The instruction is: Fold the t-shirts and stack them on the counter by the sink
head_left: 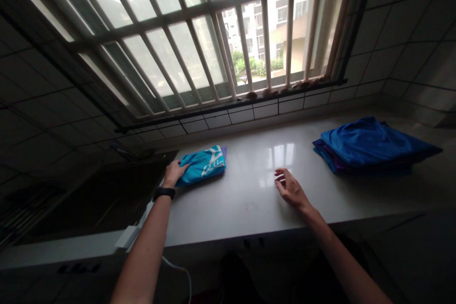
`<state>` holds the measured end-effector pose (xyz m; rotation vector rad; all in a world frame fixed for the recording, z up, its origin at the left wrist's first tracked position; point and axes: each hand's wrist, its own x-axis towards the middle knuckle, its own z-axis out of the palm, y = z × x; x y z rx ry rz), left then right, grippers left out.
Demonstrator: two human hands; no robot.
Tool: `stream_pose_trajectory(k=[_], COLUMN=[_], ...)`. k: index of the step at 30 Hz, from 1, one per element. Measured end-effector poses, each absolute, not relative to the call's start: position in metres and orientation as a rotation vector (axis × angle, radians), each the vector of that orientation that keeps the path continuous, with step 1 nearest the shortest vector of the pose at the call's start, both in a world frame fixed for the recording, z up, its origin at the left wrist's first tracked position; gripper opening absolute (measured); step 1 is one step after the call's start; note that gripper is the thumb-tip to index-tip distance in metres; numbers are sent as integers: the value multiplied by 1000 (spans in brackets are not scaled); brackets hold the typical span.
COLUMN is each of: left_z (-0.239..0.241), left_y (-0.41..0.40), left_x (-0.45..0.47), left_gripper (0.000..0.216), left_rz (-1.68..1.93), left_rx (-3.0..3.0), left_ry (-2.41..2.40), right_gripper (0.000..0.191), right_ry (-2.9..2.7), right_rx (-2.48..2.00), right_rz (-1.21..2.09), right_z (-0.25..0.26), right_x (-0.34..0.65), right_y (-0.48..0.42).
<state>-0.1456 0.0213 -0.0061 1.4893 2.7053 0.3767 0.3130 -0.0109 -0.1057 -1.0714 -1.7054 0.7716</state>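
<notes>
A folded teal bag-like cloth with white lettering (204, 165) lies flat on the counter, with a strip of purple fabric (224, 152) showing beneath its right end. My left hand (173, 173), with a black band at the wrist, is closed on the left end of this teal cloth; some fingertips are hidden. Over the middle of the counter, my right hand (290, 190) holds nothing, its fingers loosely bent and apart. To its right sits a stack of blue and purple cloths (370, 145), apart from either hand.
The pale counter (245, 209) runs below a barred window (228, 33). At the left is a dark cooktop or sink area (96, 194), too dim to tell. A white plug-like block (127, 237) and a white cable (183, 270) are at the front edge.
</notes>
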Motion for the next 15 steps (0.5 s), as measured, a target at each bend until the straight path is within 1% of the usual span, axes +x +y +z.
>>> stream_pose_trajectory(k=[3, 5, 8, 12, 15], left_z=[2, 4, -1, -25, -50], left_y=[26, 29, 31, 35, 35], left_x=[-150, -149, -138, -107, -85], left_gripper=[39, 45, 59, 55, 55], left_rz=[617, 657, 571, 391, 210], left_rx=[1600, 1558, 1570, 1907, 1949], left_ry=[2648, 2682, 2791, 2667, 2548], right_gripper=[29, 29, 29, 29, 29], right_ry=[-1709, -1708, -1703, -1698, -1686], right_rx=[-1076, -1079, -1083, -1078, -1074], right_rz=[775, 772, 773, 779, 788], right_z=[-106, -106, -106, -106, -107], right_x=[313, 313, 313, 312, 312], right_y=[-10, -10, -10, -9, -9])
